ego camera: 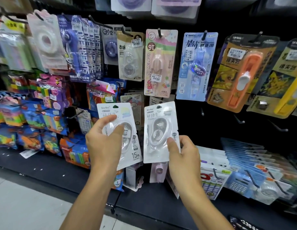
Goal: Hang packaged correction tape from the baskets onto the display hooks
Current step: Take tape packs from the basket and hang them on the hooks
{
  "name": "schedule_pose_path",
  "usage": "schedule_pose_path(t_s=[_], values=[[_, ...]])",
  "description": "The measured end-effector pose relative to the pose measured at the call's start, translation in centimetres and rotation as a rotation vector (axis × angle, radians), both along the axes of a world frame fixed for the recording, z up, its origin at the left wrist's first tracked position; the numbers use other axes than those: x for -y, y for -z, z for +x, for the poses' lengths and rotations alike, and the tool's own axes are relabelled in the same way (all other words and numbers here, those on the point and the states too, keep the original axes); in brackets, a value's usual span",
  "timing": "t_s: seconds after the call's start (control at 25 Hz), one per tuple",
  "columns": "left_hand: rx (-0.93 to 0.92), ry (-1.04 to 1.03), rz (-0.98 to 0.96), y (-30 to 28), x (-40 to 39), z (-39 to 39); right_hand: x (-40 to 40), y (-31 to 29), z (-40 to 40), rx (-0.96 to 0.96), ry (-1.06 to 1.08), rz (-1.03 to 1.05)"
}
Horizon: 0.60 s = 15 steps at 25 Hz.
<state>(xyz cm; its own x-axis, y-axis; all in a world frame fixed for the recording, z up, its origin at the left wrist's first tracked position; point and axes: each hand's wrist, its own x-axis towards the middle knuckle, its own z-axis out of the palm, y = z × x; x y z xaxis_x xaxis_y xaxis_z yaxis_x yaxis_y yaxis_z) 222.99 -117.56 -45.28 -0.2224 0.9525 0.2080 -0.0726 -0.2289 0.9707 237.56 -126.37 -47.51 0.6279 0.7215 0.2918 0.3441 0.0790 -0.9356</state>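
Note:
My left hand (103, 143) grips a small stack of white correction tape packs (118, 117), thumb across the front blister; a second pack (136, 151) shows behind the first. My right hand (184, 153) pinches the lower right corner of a single white pack (158, 130) and holds it upright. Both packs are raised in front of the black display wall. Bare hooks (239, 120) stick out of the wall to the right of the single pack. No basket is in view.
Hooks above carry hung packs: a pink My Melody pack (159, 63), a blue pack (195, 67), an orange pack (240, 72). Coloured goods crowd the left shelves (36, 117). White and blue packs hang on lower right hooks (244, 171). Grey floor lies below left.

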Motion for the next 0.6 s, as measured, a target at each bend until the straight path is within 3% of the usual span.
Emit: schedule_pose_path(t_s=[0.12, 0.24, 0.32, 0.48, 0.6], values=[[-0.033, 0.036, 0.016, -0.1, 0.3, 0.2, -0.8, -0.5, 0.1, -0.102, 0.011, -0.050], [-0.125, 0.017, 0.031, 0.2, 0.1, 0.2, -1.2, -0.4, 0.5, -0.431, -0.203, -0.184], [-0.157, 0.078, 0.030, 0.2, 0.1, 0.3, -1.5, 0.6, 0.7, -0.327, -0.226, -0.257], [-0.002, 0.402, 0.066, 0.1, 0.1, 1.1, -1.5, 1.1, -0.1, -0.263, -0.522, -0.060], [-0.173, 0.318, 0.153, 0.7, 0.1, 1.2, -2.1, 1.1, 0.2, -0.162, -0.409, 0.055]])
